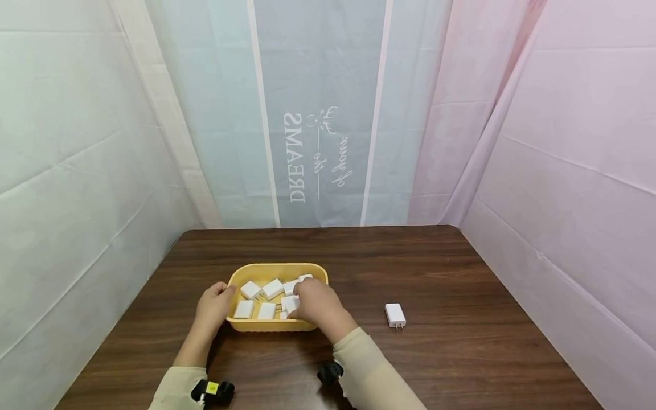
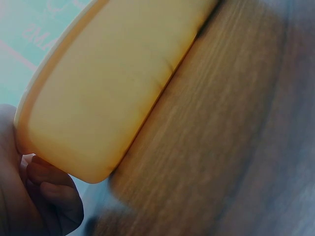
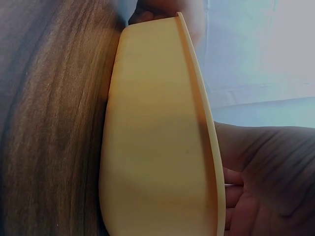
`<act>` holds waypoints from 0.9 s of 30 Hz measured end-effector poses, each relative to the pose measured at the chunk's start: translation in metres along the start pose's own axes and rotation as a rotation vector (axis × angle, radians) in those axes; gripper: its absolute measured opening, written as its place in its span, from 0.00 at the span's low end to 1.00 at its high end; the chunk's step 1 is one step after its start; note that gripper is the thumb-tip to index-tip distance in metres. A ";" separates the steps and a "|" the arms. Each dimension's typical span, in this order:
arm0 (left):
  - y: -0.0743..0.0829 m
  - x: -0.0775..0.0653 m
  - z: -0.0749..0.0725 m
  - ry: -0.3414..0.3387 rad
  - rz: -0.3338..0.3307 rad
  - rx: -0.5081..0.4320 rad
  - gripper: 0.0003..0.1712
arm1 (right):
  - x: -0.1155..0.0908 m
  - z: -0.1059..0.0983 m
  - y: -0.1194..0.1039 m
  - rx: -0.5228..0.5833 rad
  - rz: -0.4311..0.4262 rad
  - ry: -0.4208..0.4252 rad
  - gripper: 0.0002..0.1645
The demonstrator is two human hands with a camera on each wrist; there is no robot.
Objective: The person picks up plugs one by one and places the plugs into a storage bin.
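A shallow yellow plastic basket (image 1: 271, 326) sits on the table with several white plug-in chargers in it, some with metal prongs showing. My left hand (image 1: 214, 306) grips the basket's left end, thumb at the rim and fingers curled below it in the left wrist view. Over the right end, my right hand (image 1: 320, 303) reaches inside, with a white charger (image 1: 292, 304) between thumb and fingers. The basket's yellow side wall (image 3: 157, 128) hides those fingertips in the right wrist view. Other chargers (image 1: 244, 309) lie spread across the basket's left half.
One more white charger (image 1: 395, 315) lies on the dark wood table (image 1: 461, 353) to the right of the basket, prongs toward me. Pale curtains (image 1: 318, 68) hang behind the table and along both sides.
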State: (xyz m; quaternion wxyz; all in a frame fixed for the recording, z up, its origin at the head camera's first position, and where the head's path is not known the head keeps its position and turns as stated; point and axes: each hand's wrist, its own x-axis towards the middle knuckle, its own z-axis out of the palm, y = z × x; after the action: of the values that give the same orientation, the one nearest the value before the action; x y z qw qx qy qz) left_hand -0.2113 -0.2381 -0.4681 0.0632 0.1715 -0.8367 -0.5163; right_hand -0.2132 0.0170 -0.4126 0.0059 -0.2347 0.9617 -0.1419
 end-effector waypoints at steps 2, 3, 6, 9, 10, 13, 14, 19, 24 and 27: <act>0.000 -0.001 0.000 -0.002 -0.001 -0.003 0.21 | -0.001 -0.001 0.000 0.000 0.001 0.003 0.29; 0.000 -0.001 0.000 -0.002 0.000 -0.004 0.21 | -0.001 -0.001 0.000 0.001 0.002 0.007 0.29; 0.001 -0.001 0.000 0.001 0.003 -0.004 0.20 | -0.002 -0.002 0.000 -0.004 0.001 0.020 0.30; 0.001 -0.001 0.000 0.000 0.006 -0.005 0.20 | -0.003 -0.001 0.000 -0.012 -0.003 0.040 0.30; 0.001 -0.001 0.000 0.000 0.006 -0.006 0.20 | -0.003 0.000 0.000 -0.013 -0.004 0.045 0.30; 0.001 -0.001 0.000 -0.002 0.006 -0.008 0.20 | -0.004 0.000 0.000 -0.016 -0.003 0.055 0.30; 0.000 -0.002 0.000 -0.003 0.005 -0.009 0.20 | -0.004 -0.001 0.000 -0.016 0.000 0.056 0.30; -0.001 -0.001 0.000 -0.006 -0.002 -0.006 0.21 | -0.007 -0.003 -0.001 -0.011 0.010 0.067 0.28; 0.000 -0.001 -0.001 -0.009 -0.015 0.004 0.21 | -0.010 -0.006 -0.001 0.000 0.025 0.090 0.25; 0.000 -0.001 0.000 -0.011 -0.018 0.009 0.21 | -0.013 -0.009 -0.001 -0.002 0.026 0.110 0.24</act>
State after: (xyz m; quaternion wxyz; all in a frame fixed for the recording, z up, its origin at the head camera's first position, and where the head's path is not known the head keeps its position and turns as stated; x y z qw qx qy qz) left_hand -0.2102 -0.2382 -0.4680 0.0532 0.1762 -0.8377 -0.5142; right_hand -0.2023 0.0244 -0.4045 -0.0456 -0.2142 0.9636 -0.1534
